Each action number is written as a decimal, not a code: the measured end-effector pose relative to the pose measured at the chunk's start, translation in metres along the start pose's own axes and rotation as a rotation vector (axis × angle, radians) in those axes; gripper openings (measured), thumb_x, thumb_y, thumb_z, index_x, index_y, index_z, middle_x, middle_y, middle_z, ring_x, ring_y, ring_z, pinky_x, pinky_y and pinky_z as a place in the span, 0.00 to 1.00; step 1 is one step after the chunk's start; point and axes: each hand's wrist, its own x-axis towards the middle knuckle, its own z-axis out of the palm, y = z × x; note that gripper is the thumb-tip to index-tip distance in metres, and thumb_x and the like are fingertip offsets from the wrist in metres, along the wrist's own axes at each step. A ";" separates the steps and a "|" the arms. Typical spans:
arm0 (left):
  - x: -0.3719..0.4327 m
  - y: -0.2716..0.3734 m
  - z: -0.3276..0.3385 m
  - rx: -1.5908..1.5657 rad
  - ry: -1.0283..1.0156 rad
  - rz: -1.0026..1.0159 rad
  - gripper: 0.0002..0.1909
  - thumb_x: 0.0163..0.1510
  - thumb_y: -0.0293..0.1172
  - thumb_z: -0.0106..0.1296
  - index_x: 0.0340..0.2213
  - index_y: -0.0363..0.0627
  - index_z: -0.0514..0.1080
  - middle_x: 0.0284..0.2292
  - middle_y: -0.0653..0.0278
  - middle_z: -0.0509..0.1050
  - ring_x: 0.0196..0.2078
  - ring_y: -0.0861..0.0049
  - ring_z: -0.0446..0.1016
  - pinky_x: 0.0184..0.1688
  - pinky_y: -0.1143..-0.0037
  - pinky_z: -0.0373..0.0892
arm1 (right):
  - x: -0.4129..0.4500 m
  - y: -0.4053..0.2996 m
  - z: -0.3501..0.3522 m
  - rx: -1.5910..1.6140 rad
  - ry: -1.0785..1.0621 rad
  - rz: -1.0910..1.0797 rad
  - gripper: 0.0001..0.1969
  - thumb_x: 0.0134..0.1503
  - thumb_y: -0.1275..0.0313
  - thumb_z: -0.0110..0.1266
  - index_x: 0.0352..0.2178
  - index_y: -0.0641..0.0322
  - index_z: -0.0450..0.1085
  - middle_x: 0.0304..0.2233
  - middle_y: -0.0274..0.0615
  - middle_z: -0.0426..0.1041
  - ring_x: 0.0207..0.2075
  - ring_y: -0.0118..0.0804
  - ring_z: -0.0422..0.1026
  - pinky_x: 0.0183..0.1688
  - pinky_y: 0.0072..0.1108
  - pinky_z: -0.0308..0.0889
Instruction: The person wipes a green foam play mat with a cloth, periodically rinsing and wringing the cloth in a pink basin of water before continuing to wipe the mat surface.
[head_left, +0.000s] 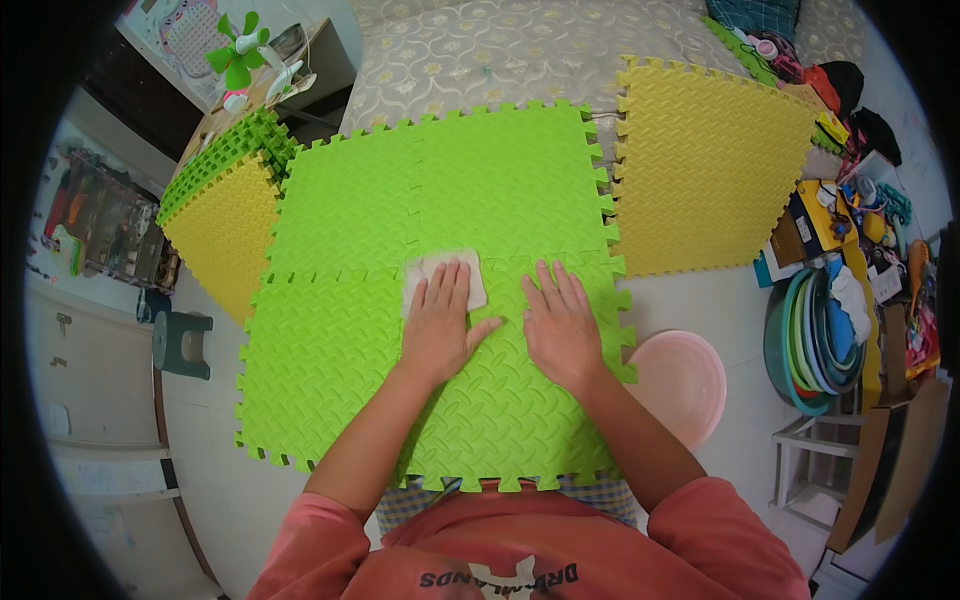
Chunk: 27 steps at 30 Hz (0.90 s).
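Observation:
Four green interlocking foam mat tiles (337, 330) are joined into one large sheet in front of me, its near edge against my waist. My left hand (441, 326) lies flat, palm down, on a folded whitish cloth (474, 281) near the middle of the sheet, its thumb spread onto the foam. Right of it, my right hand (559, 322) rests palm down on the bare green foam with nothing in it. Yellow foam mat tiles stand to either side of the sheet, one at the right (705, 165) and one at the left (225, 232).
A pink basin (679, 386) is on the floor at the right. Beyond it are stacked basins (799, 341) and a white stool (817, 450). A dark green stool (182, 343) stands at the left. Behind the sheet is a bed with a patterned cover (480, 52).

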 end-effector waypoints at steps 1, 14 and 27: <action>0.005 -0.003 0.000 0.000 0.012 -0.043 0.44 0.57 0.57 0.44 0.62 0.33 0.49 0.63 0.47 0.52 0.66 0.53 0.48 0.66 0.59 0.45 | 0.001 -0.002 0.000 -0.011 0.005 -0.003 0.22 0.59 0.68 0.46 0.53 0.69 0.64 0.59 0.57 0.61 0.63 0.53 0.54 0.65 0.39 0.45; -0.031 0.019 -0.029 -0.233 -0.195 0.088 0.44 0.57 0.58 0.44 0.62 0.35 0.50 0.63 0.46 0.52 0.67 0.51 0.48 0.66 0.59 0.45 | 0.003 0.000 -0.002 0.021 0.014 0.002 0.22 0.57 0.69 0.46 0.52 0.68 0.65 0.58 0.56 0.62 0.62 0.54 0.56 0.65 0.40 0.47; -0.001 0.008 -0.002 -0.002 -0.059 0.100 0.47 0.57 0.63 0.40 0.63 0.36 0.46 0.64 0.48 0.49 0.67 0.52 0.45 0.67 0.59 0.43 | 0.002 -0.001 0.000 0.026 -0.008 0.023 0.24 0.54 0.71 0.49 0.52 0.68 0.65 0.58 0.55 0.61 0.63 0.53 0.55 0.65 0.39 0.46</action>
